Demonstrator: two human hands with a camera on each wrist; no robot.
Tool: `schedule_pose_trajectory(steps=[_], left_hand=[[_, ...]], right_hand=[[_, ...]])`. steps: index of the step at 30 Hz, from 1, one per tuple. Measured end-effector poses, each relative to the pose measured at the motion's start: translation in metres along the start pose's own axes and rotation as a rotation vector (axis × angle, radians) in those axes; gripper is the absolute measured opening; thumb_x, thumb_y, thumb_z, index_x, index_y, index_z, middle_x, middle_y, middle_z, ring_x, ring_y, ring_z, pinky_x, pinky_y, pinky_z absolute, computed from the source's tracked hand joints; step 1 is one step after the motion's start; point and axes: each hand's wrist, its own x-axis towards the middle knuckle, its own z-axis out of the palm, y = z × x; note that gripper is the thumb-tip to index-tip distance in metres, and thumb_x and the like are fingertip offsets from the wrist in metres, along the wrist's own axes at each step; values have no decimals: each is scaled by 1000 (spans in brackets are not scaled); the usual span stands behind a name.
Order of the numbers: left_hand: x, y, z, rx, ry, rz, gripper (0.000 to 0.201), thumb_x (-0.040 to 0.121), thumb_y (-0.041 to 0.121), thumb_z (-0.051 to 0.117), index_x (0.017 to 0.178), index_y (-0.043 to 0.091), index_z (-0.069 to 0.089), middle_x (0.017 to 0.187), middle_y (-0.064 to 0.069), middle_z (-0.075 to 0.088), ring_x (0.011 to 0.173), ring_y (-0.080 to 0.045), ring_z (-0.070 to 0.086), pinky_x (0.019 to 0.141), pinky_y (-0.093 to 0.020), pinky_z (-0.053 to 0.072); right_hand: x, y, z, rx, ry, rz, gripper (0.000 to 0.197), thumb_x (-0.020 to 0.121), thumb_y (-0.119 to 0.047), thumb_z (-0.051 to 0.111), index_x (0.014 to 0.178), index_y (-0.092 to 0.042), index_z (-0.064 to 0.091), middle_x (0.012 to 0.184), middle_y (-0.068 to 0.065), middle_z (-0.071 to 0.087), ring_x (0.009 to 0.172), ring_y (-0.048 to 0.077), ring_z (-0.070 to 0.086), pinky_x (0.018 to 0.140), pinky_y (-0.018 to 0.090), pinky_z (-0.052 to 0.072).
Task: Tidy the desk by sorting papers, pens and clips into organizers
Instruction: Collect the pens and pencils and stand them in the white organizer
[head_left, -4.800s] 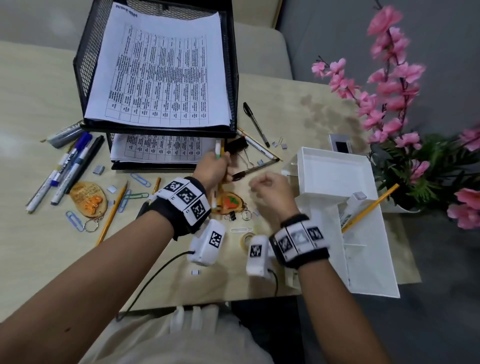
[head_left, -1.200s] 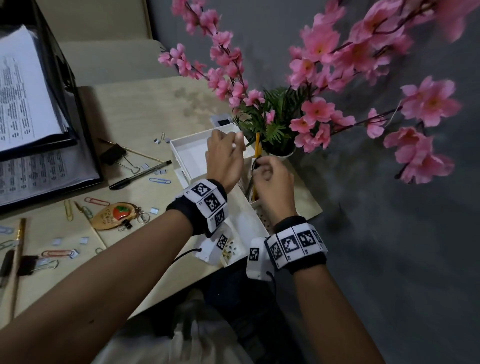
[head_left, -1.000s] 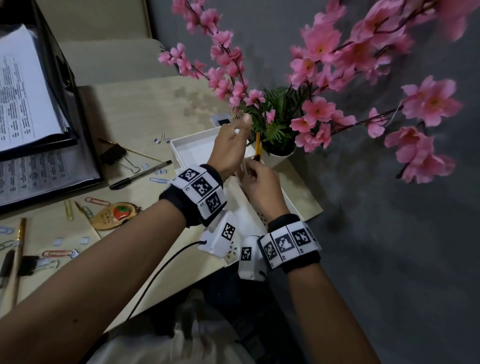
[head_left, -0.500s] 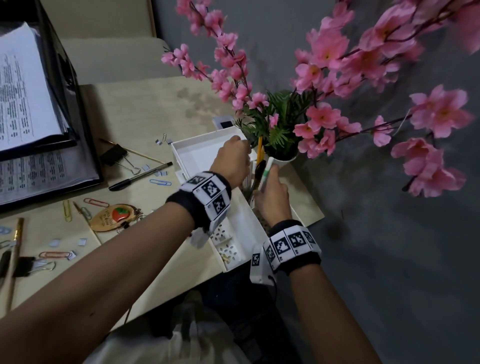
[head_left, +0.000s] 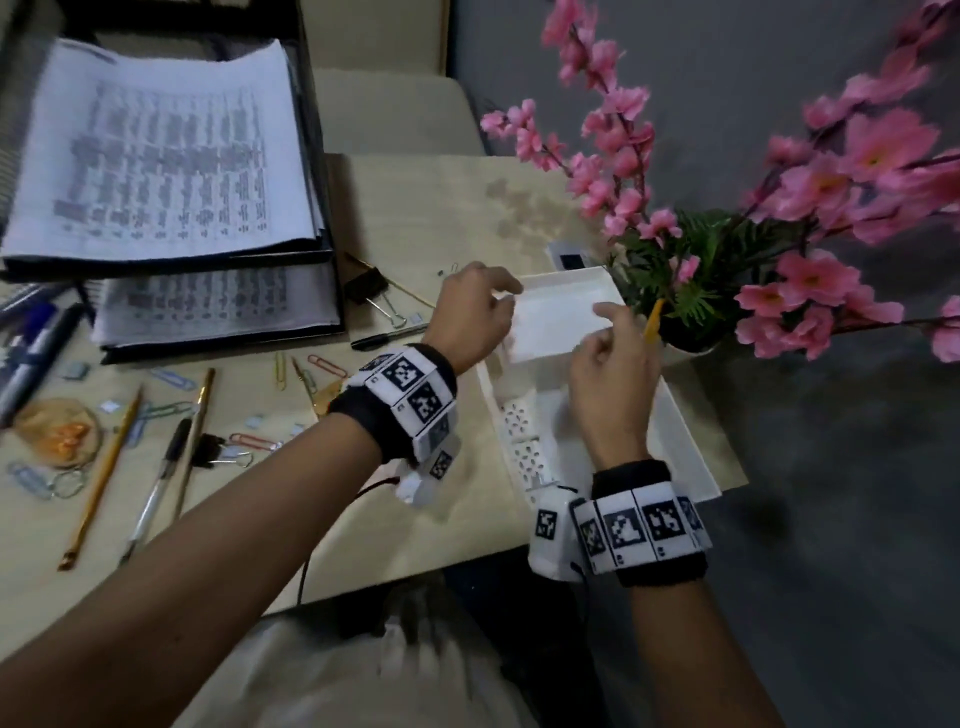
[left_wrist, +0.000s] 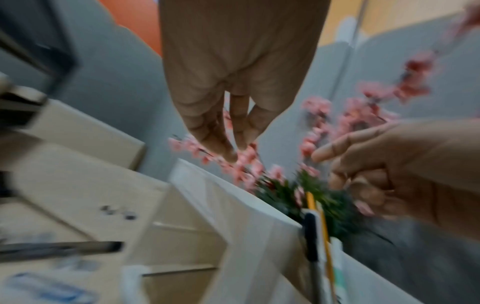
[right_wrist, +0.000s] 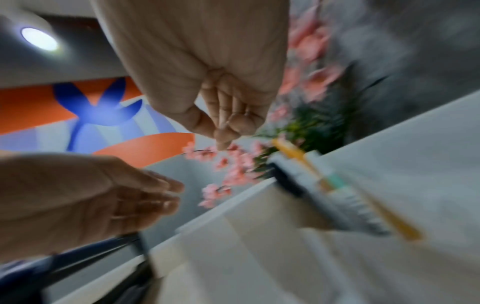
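Presently both my left hand (head_left: 475, 312) and right hand (head_left: 613, 364) hover empty, fingers relaxed, over the white organizer (head_left: 691, 447); a pencil (head_left: 652, 319) leans from its far compartment. Risk: sweeping toward the scattered pens (head_left: 156, 483), I may knock that leaning pencil out.

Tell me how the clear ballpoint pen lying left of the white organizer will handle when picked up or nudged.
The clear ballpoint pen looks thin, straight and rigid, so it should lift stiff and probably light. Its round barrel lies flat on the smooth desk, so a sideways nudge would likely roll it toward the pencil beside it. The smooth plastic may slip, so a pinch near the middle seems safest.
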Motion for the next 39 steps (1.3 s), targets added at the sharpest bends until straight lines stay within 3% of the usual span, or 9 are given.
schedule_pose_trajectory(steps=[3,9,12,17,24,28,32,35,39], left_hand=[[-8,-38,-35,-100,62,-177,22,86,6,51,96,4,70,99,-17,71,95,-29,66,86,-30,51],[-44,-123,-102,-60,6,-446,23,87,18,56,88,-1,69,83,-13,65,83,-24,61,69,-19,46],[-59,-154,-120,-106,25,-556,22,87,18,54,83,3,69,73,-9,68,69,-17,63,72,-24,52],[-71,-165,-131,-297,16,-681,30,91,0,43,68,12,57,46,6,61,34,7,52,38,-3,38],[-45,-141,-96,-566,-137,-774,23,96,32,45,98,11,55,85,-5,65,44,-4,52,48,-18,37],[-32,-139,-68,-652,-193,-941,27,94,28,49,103,4,51,69,1,60,36,-10,47,38,-13,36],[-30,-146,-57,-552,-90,-960,21,88,7,49,102,-7,56,85,-16,65,52,-20,56,48,-21,48],[-30,-152,-57,-566,-89,-937,13,84,0,49,76,-4,57,71,-18,62,56,-26,56,55,-27,48],[-33,-147,-64,-637,-107,-881,23,93,16,49,76,3,58,57,-5,59,41,-12,52,45,-20,40]], right_hand=[[-3,-36,47,55,-222,-191,25,87,0,46,108,-3,61,89,15,67,75,21,53,65,22,32],[13,-47,159,-387,-697,-259,35,86,1,43,117,-2,60,122,20,58,116,34,53,93,37,45],[21,-34,182,-601,-708,-341,36,86,5,41,117,-3,57,123,18,53,119,35,45,90,41,46],[25,-18,195,-728,-693,-465,33,85,4,41,115,-2,53,120,17,54,115,34,44,84,41,45],[-5,-32,171,-128,-621,-255,19,87,4,43,86,-5,59,94,14,62,95,29,55,84,40,47],[-33,-27,163,-171,-652,-182,12,88,-3,48,94,-5,59,101,14,60,99,29,54,87,39,45],[-47,-18,167,-326,-702,-113,23,91,-20,53,107,-4,52,112,15,57,106,31,52,88,39,44],[-47,-20,169,-408,-711,-64,20,91,-8,45,108,0,51,115,18,56,108,34,51,85,38,42],[-35,-26,161,-272,-669,57,18,92,-5,46,104,1,57,107,19,62,101,32,57,81,33,45]])
